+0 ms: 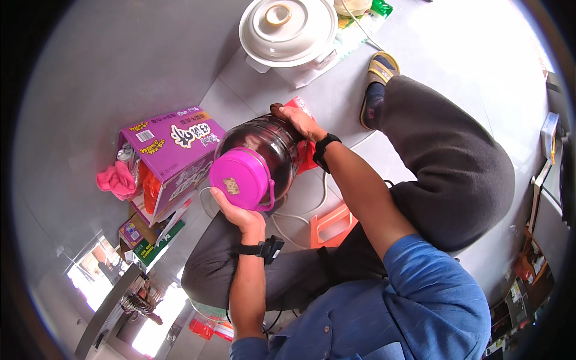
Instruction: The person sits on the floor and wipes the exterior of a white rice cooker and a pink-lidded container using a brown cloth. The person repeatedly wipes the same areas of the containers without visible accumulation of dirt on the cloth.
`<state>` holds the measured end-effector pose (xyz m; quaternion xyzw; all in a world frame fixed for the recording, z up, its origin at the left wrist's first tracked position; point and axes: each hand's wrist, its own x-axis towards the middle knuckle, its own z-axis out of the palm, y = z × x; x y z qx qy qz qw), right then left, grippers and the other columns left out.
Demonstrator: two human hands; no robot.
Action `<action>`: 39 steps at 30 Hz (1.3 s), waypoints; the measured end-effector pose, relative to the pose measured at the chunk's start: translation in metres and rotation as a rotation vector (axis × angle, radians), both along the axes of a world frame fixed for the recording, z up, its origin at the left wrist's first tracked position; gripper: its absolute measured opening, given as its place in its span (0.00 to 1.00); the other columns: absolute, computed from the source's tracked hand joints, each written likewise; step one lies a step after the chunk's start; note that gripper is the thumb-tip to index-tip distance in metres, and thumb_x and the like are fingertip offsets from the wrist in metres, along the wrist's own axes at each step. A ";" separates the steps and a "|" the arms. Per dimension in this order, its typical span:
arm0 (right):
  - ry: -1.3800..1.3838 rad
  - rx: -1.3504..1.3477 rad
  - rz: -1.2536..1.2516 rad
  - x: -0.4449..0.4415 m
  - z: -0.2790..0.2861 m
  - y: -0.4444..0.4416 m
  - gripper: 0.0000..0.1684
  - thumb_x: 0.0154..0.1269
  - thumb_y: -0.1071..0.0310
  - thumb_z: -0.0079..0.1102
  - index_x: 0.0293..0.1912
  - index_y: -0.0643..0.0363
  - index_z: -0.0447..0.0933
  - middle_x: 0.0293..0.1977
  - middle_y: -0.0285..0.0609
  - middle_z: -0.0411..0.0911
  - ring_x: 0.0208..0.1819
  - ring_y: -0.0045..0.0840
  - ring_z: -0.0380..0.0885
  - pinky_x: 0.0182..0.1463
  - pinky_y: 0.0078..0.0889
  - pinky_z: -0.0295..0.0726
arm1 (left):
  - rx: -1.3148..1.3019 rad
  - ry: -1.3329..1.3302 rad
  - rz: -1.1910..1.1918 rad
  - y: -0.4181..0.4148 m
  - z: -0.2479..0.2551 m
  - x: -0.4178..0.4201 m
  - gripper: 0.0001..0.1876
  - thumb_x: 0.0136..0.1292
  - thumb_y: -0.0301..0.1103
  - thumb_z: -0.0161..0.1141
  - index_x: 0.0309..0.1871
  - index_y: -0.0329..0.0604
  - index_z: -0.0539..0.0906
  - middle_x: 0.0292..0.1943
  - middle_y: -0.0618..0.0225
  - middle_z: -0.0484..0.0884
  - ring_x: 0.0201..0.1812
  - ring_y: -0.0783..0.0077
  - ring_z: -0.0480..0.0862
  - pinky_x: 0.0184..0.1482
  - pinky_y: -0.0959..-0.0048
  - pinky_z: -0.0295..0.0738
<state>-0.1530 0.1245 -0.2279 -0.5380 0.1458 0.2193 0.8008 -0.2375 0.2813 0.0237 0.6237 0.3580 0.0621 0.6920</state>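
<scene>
A large clear jar (282, 155) of dark contents lies tilted in front of me. Its bright pink lid (240, 175), with a tan patch and a pink handle, faces toward me. My left hand (240, 216) supports the lid's lower edge, fingers along its side. Around the jar's far end curls my right hand (297, 119), which grips it from above. Behind that end, a red package (308, 155) is partly hidden by the jar and my right hand.
A purple carton (175, 139) holding bags and pink cloth (118, 181) stands left of the jar. A white lidded pot (288, 33) sits ahead. An orange plastic stool (321, 225) is beneath me. A white cable (323, 195) runs across the tiled floor.
</scene>
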 end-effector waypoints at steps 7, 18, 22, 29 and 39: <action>0.006 -0.026 0.111 0.012 -0.049 -0.001 0.39 0.82 0.41 0.43 0.75 0.61 0.70 0.71 0.44 0.77 0.73 0.32 0.72 0.80 0.34 0.60 | -0.016 0.005 0.022 -0.003 -0.002 0.001 0.39 0.81 0.63 0.47 0.82 0.42 0.64 0.79 0.58 0.68 0.77 0.55 0.69 0.78 0.52 0.65; 0.099 -0.061 -0.328 -0.041 -0.007 0.011 0.25 0.83 0.51 0.45 0.51 0.64 0.80 0.44 0.38 0.80 0.50 0.26 0.75 0.60 0.35 0.73 | -0.035 -0.065 -0.042 0.016 -0.018 -0.003 0.37 0.81 0.61 0.49 0.79 0.38 0.68 0.74 0.58 0.73 0.72 0.57 0.76 0.74 0.55 0.71; 0.117 0.017 -0.214 -0.050 0.049 0.004 0.35 0.84 0.48 0.45 0.75 0.64 0.69 0.68 0.45 0.77 0.68 0.32 0.75 0.75 0.33 0.69 | -0.012 -0.112 -0.052 0.022 -0.021 -0.002 0.37 0.81 0.60 0.51 0.77 0.35 0.69 0.72 0.57 0.75 0.71 0.59 0.77 0.73 0.58 0.72; -0.280 -0.011 -0.161 -0.025 0.168 0.006 0.30 0.84 0.53 0.46 0.71 0.64 0.73 0.65 0.45 0.80 0.65 0.28 0.77 0.73 0.33 0.70 | 0.025 -0.138 -0.030 0.010 -0.010 0.002 0.31 0.84 0.52 0.49 0.72 0.30 0.74 0.67 0.55 0.78 0.65 0.61 0.79 0.69 0.64 0.74; -0.776 -0.831 -0.176 -0.142 0.182 0.026 0.28 0.80 0.66 0.51 0.73 0.67 0.66 0.80 0.60 0.57 0.82 0.57 0.53 0.85 0.51 0.53 | 0.043 -0.149 -0.063 0.025 -0.025 0.000 0.32 0.83 0.51 0.49 0.72 0.28 0.75 0.70 0.52 0.76 0.67 0.60 0.78 0.71 0.64 0.71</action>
